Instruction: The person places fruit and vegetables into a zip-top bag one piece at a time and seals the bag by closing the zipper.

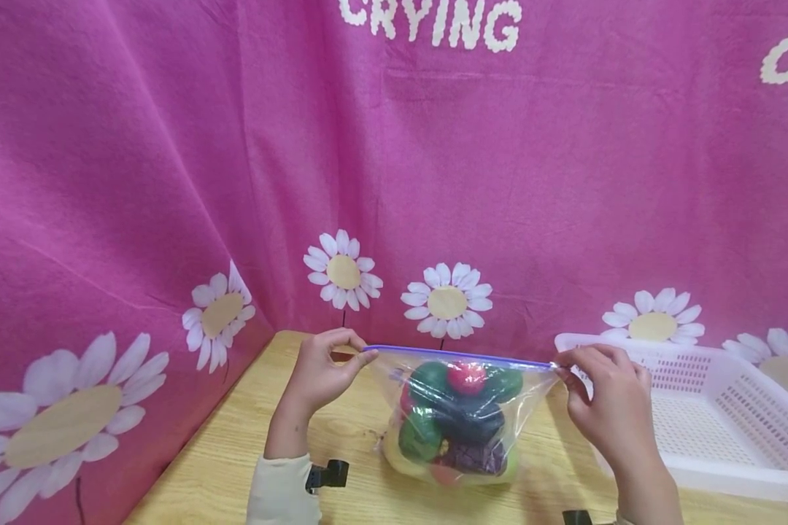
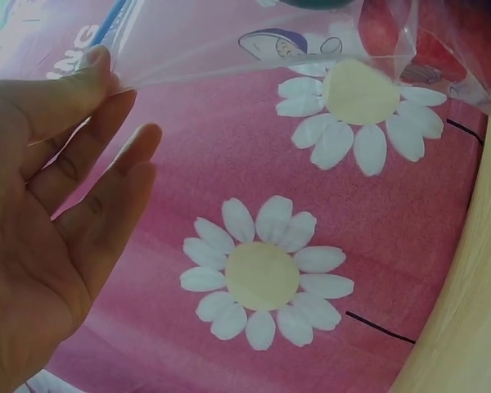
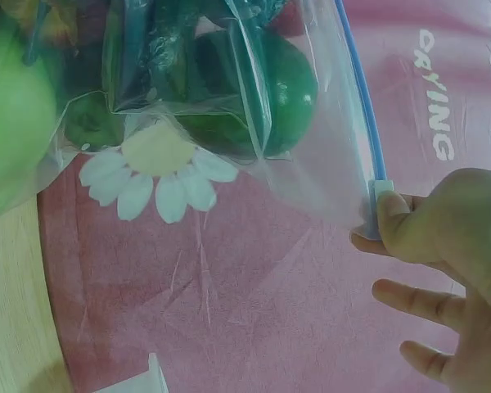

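A clear zip bag (image 1: 525, 408) with a blue-purple zip strip stands on the table, its top edge stretched level between both hands. Inside it are several fruits and vegetables, among them a red round one (image 1: 466, 377), green ones (image 1: 420, 434) and a dark purple piece (image 1: 476, 456). The left hand (image 1: 328, 372) pinches the bag's left top corner between thumb and forefinger. At the opposite corner, the right hand (image 1: 607, 394) pinches the white zip slider (image 3: 381, 190) at the end of the strip. The other fingers of the right hand are spread apart.
A white perforated plastic basket (image 1: 709, 470) stands on the wooden table (image 1: 230, 452) to the right of the bag. Behind and at the left hangs a pink cloth (image 1: 532, 182) printed with daisies and white letters.
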Action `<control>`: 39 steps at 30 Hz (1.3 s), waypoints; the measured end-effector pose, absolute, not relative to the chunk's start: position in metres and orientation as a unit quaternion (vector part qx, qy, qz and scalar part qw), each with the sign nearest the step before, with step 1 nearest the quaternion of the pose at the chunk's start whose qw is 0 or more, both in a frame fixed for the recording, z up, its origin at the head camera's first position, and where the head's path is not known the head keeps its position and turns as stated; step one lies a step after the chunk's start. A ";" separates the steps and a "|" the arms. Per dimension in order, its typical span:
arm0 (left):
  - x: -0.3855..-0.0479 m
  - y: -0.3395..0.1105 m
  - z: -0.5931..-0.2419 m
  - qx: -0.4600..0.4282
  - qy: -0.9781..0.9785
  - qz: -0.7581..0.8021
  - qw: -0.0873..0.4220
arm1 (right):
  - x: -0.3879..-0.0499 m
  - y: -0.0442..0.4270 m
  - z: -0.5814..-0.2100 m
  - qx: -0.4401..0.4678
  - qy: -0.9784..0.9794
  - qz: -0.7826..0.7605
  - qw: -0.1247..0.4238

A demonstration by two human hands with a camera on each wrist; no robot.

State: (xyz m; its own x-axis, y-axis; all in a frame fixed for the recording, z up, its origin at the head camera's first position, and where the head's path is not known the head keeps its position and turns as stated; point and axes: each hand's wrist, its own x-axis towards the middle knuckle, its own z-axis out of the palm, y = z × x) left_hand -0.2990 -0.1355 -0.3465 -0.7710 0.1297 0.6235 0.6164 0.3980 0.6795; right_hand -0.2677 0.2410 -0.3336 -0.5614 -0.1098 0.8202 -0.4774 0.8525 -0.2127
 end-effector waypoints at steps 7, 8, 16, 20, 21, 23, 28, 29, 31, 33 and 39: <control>-0.296 -0.132 -0.343 -0.236 -0.791 -0.523 0.214 | -0.270 0.243 -0.336 0.177 -0.861 0.213 0.426; -0.296 -0.131 -0.342 -0.239 -0.785 -0.531 0.209 | -0.269 0.243 -0.336 0.179 -0.860 0.218 0.425; -0.293 -0.127 -0.336 -0.233 -0.772 -0.560 0.191 | -0.264 0.243 -0.329 0.178 -0.850 0.256 0.424; -0.298 -0.125 -0.340 -0.208 -0.784 -0.559 0.174 | -0.268 0.243 -0.331 0.165 -0.867 0.243 0.403; -0.300 -0.125 -0.342 -0.201 -0.786 -0.559 0.169 | -0.269 0.243 -0.332 0.162 -0.872 0.239 0.396; -0.302 -0.124 -0.346 -0.190 -0.789 -0.561 0.164 | -0.271 0.243 -0.336 0.158 -0.879 0.231 0.386; -0.303 -0.121 -0.350 -0.171 -0.782 -0.575 0.169 | -0.272 0.245 -0.342 0.160 -0.891 0.224 0.362; -0.303 -0.120 -0.349 -0.168 -0.780 -0.579 0.168 | -0.272 0.246 -0.342 0.163 -0.893 0.224 0.354; -0.302 -0.117 -0.347 -0.166 -0.777 -0.585 0.165 | -0.272 0.248 -0.342 0.174 -0.896 0.233 0.337; -0.301 -0.115 -0.345 -0.163 -0.775 -0.591 0.156 | -0.272 0.250 -0.342 0.192 -0.897 0.249 0.310; -0.299 -0.114 -0.342 -0.152 -0.777 -0.598 0.123 | -0.277 0.250 -0.343 0.226 -0.893 0.256 0.294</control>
State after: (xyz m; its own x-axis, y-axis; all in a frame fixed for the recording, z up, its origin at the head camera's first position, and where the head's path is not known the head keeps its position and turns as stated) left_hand -0.2989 -0.1139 -0.3423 -0.9232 0.0895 0.3739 0.3843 0.2394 0.8916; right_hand -0.2767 0.2496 -0.3429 -0.7258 -0.2524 0.6400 -0.5532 0.7671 -0.3248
